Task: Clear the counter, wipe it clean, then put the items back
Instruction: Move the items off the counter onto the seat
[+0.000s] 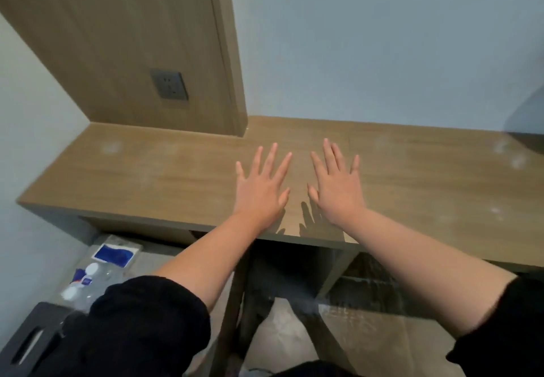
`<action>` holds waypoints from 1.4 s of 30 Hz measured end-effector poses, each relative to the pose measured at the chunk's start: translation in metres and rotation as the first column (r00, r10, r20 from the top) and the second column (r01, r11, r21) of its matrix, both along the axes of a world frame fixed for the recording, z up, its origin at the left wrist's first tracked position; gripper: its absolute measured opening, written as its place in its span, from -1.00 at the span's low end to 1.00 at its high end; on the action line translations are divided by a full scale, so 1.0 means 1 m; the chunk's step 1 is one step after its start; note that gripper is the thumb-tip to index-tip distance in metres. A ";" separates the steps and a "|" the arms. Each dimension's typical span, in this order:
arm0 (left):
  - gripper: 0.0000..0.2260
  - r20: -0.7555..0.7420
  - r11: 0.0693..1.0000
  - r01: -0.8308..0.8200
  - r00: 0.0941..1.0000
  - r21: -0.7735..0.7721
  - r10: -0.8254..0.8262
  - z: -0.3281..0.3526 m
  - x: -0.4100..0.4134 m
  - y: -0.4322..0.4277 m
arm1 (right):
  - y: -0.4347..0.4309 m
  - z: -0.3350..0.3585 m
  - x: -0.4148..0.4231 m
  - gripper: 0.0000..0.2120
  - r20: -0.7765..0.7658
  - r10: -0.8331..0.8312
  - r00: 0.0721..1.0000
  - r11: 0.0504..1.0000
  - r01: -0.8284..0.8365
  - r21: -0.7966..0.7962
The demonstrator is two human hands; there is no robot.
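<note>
both hands are stretched out palm down over the wooden tabletop (164, 170), left hand (260, 191) and right hand (338, 194) side by side, fingers (272, 156) spread and released, grasping nothing. pale smudges mark the tabletop surface. bottles (88, 279), a blue-labelled pack (114, 254) and a dark box (32, 338) sit on the floor at near left.

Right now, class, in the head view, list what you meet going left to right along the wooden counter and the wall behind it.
Wall socket → left hand → right hand → pale smudges at the counter's right end.
</note>
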State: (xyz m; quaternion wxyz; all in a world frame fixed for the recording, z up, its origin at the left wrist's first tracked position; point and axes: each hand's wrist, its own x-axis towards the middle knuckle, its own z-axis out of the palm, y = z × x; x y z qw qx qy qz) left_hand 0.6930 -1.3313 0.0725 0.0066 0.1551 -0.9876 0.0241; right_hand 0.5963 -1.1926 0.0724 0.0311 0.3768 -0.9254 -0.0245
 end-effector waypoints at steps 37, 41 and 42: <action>-0.42 0.033 0.904 0.418 0.906 0.088 -0.422 -0.006 -0.424 0.459 | 0.498 0.002 -0.361 -0.27 0.081 -0.434 0.897 0.900 0.435 0.012; -0.40 0.059 0.904 0.417 0.904 0.095 -0.423 -0.014 -0.444 0.482 | 0.527 -0.011 -0.380 -0.28 0.114 -0.440 0.890 0.896 0.444 -0.002; -0.40 0.062 0.903 0.418 0.903 0.095 -0.425 -0.016 -0.449 0.488 | 0.535 -0.015 -0.384 -0.28 0.121 -0.441 0.889 0.896 0.444 -0.001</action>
